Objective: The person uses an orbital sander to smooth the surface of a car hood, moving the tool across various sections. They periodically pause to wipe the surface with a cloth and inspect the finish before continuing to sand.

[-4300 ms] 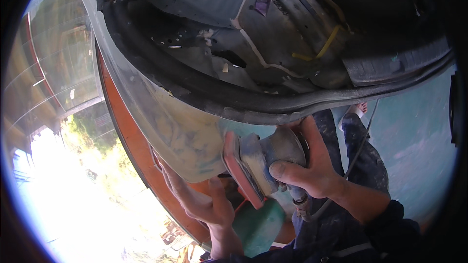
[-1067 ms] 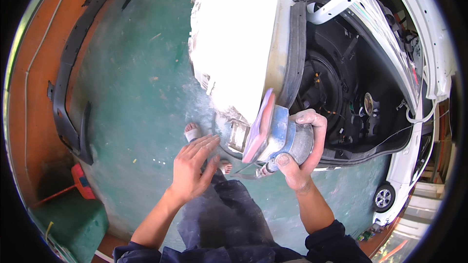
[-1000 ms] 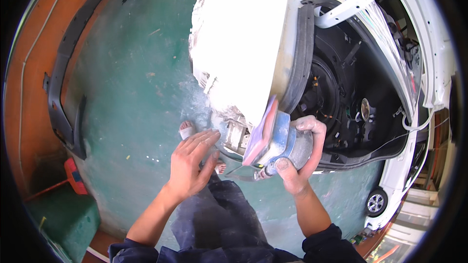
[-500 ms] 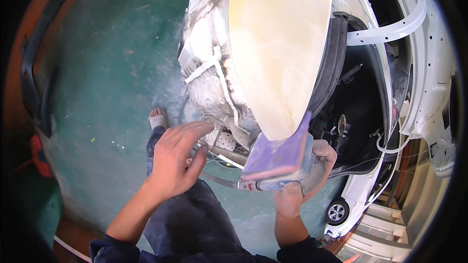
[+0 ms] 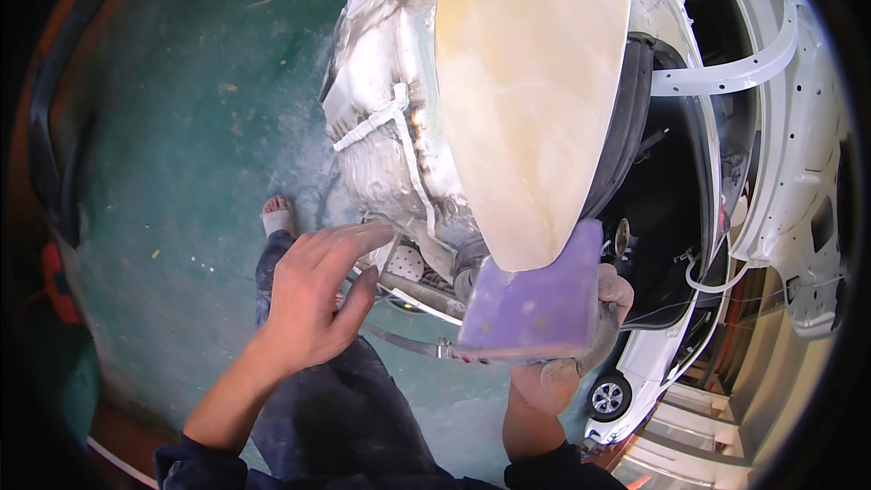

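My right hand (image 5: pixel 553 385) is wrapped around a hose-fed sander, its thumb and fingers dusty. The purple sanding pad (image 5: pixel 537 299) faces up toward me, and its upper edge meets the lower tip of a white car body panel (image 5: pixel 531 118) coated with sanded beige filler. Whether the pad presses on the tip or sits just behind it, I cannot tell. My left hand (image 5: pixel 318 295) hovers to the left with fingers stretched and thumb apart, holding nothing. A grey hose (image 5: pixel 399 339) runs from the sander leftward beneath that hand.
Left of the panel is scuffed, bare bodywork (image 5: pixel 381 109) with a white sealer seam. A dark open trunk (image 5: pixel 667 200) lies to the right, below a raised white lid (image 5: pixel 794 127). A white car (image 5: pixel 635 377) stands beyond. The green floor (image 5: pixel 190 154) carries dust and small debris.
The sander pad has tilted to face me more fully and shifted slightly right and down. My left hand stays raised and open, a little further left. The whole view has shifted slightly.
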`<act>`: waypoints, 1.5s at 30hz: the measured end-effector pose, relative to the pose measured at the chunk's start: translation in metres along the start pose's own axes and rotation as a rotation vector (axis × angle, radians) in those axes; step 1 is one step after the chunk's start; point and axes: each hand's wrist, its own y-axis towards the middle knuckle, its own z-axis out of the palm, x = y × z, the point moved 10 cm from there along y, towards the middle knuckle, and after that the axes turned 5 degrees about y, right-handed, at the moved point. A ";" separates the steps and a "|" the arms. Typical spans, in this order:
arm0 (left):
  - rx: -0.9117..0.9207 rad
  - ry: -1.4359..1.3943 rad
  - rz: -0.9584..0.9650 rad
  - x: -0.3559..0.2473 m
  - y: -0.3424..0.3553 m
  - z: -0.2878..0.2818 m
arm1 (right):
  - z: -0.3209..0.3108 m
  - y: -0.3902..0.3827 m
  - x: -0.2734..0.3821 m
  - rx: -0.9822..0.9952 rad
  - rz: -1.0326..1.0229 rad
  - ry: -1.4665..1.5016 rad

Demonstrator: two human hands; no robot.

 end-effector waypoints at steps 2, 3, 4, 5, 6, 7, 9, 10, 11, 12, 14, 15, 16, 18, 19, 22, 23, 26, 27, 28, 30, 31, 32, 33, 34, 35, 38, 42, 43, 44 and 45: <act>0.001 0.001 -0.009 0.003 -0.002 0.000 | 0.003 -0.003 -0.003 0.054 -0.011 -0.031; 0.006 -0.004 -0.010 0.004 -0.002 0.001 | 0.004 -0.006 -0.010 0.086 -0.010 -0.012; 0.012 -0.009 -0.012 0.004 -0.002 0.003 | 0.003 -0.010 -0.016 0.117 -0.008 0.007; 0.018 -0.013 -0.014 0.004 -0.002 0.004 | -0.002 -0.014 -0.024 0.134 0.013 -0.061; 0.015 -0.014 -0.014 0.003 -0.001 0.004 | -0.005 -0.016 -0.028 0.132 0.034 -0.057; 0.014 -0.015 -0.013 0.001 0.000 0.004 | -0.007 -0.019 -0.031 0.131 0.056 -0.053; 0.017 -0.008 -0.013 0.000 0.001 0.002 | -0.005 -0.017 -0.029 0.098 0.069 -0.041; 0.022 -0.008 -0.017 -0.001 0.002 0.000 | 0.001 -0.010 -0.019 0.068 0.063 -0.040; 0.027 -0.008 -0.020 0.000 0.003 -0.002 | 0.006 -0.004 -0.009 0.039 0.056 -0.040; 0.026 -0.014 -0.017 -0.001 0.004 -0.002 | 0.010 0.001 0.001 0.021 0.070 -0.044; 0.021 -0.020 -0.016 -0.001 0.005 -0.002 | 0.014 0.009 0.015 -0.010 0.098 -0.046; 0.017 -0.018 -0.015 -0.002 0.005 -0.002 | 0.013 0.011 0.017 0.005 0.088 -0.045; 0.014 -0.015 -0.014 -0.003 0.006 -0.001 | 0.012 0.011 0.017 -0.002 0.089 -0.049; 0.009 -0.024 -0.006 -0.004 0.006 -0.001 | 0.009 0.009 0.014 -0.015 0.086 -0.065; 0.009 -0.029 -0.001 -0.005 0.007 0.000 | 0.009 0.008 0.010 0.009 0.078 -0.078; 0.016 -0.025 0.006 -0.005 0.007 0.001 | 0.007 0.002 -0.002 0.054 0.073 -0.080; 0.019 -0.020 0.007 -0.005 0.007 0.001 | 0.010 -0.002 -0.007 0.053 0.086 -0.057; 0.035 -0.014 -0.020 0.002 0.006 0.006 | 0.005 -0.008 -0.034 0.074 0.142 0.010; 0.035 -0.009 -0.021 0.003 0.006 0.006 | 0.005 -0.010 -0.040 0.058 0.175 0.017; 0.035 -0.005 -0.023 0.003 0.005 0.006 | 0.003 -0.013 -0.046 0.042 0.208 0.023; 0.036 0.006 -0.038 0.005 0.004 0.005 | -0.009 -0.022 -0.057 0.058 0.260 0.026; 0.035 0.013 -0.050 0.006 0.003 0.004 | -0.013 -0.027 -0.058 0.041 0.272 0.051; 0.034 0.020 -0.063 0.006 0.002 0.003 | -0.015 -0.029 -0.059 0.023 0.285 0.077; 0.028 0.024 -0.085 0.009 0.000 0.000 | -0.012 -0.030 -0.053 -0.019 0.334 0.134; 0.025 0.026 -0.108 0.011 -0.003 -0.003 | -0.007 -0.028 -0.043 -0.016 0.322 0.142; 0.022 0.029 -0.131 0.012 -0.004 -0.006 | -0.004 -0.022 -0.034 -0.012 0.310 0.150; 0.017 0.002 -0.133 0.008 -0.002 -0.009 | 0.003 -0.007 -0.002 -0.022 0.226 0.082; 0.014 0.011 -0.139 0.011 -0.008 -0.013 | 0.015 0.004 0.009 -0.018 0.174 0.036; 0.016 0.011 -0.138 0.012 -0.009 -0.012 | 0.018 0.004 0.007 -0.016 0.202 0.044; 0.018 0.011 -0.137 0.015 -0.010 -0.011 | 0.020 0.002 0.004 -0.014 0.230 0.052; 0.015 0.001 -0.133 0.016 -0.010 -0.010 | 0.018 -0.001 -0.001 -0.015 0.232 0.050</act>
